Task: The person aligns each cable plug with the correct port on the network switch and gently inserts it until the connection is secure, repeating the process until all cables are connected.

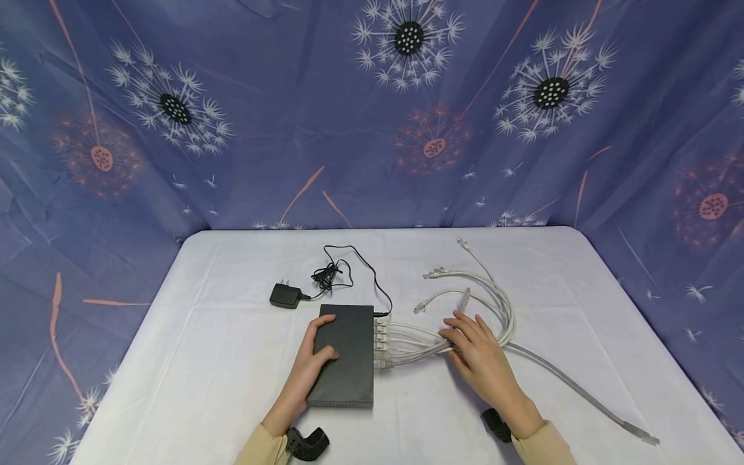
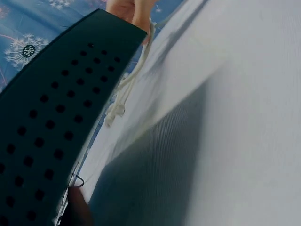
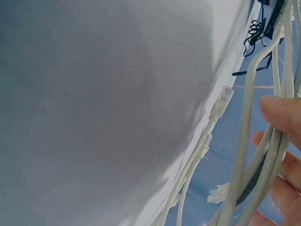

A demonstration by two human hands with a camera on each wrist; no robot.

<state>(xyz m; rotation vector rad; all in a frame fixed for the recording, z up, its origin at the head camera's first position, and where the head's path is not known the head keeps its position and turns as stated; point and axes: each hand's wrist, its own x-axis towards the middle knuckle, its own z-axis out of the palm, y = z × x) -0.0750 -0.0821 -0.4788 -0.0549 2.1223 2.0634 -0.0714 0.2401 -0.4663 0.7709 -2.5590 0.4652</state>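
Note:
My left hand grips a black network switch by its left side, thumb and index finger lying over the top. The switch's perforated side wall fills much of the left wrist view, with a shadow on the cloth below. Several pale ethernet cables are plugged into the right side of the switch, and a grey one runs with them. Around this bundle curls my right hand; its thumb and fingers pinch the cables in the right wrist view. Free connectors hang beyond the hand.
A black power adapter lies at the back left, its bundled cord leading into the switch. Loose cable ends spread at the back right. The grey cable's end reaches the right front of the white table.

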